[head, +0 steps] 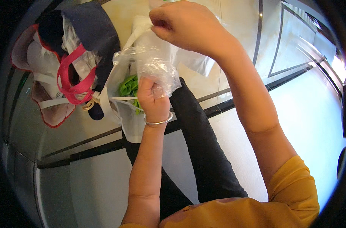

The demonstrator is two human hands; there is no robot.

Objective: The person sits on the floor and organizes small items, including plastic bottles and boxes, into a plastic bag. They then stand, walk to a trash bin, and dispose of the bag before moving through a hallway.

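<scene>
My left hand, with a silver bangle at the wrist, is closed on a crumpled clear plastic bag. Higher up and to the right is my right hand, its fingers curled; whether anything lies between them is hidden. Clear film shows close behind that hand. Below and behind the plastic, a white bag stands open with green leaves inside. Part of the leaves is hidden by my left hand. White sheet-like material spreads beneath my right forearm.
At the left lie a dark navy bag, pink straps and pale pieces with red edging. My legs in black trousers reach forward over the tiled floor, which has dark border strips. A framed panel edge curves along the far right.
</scene>
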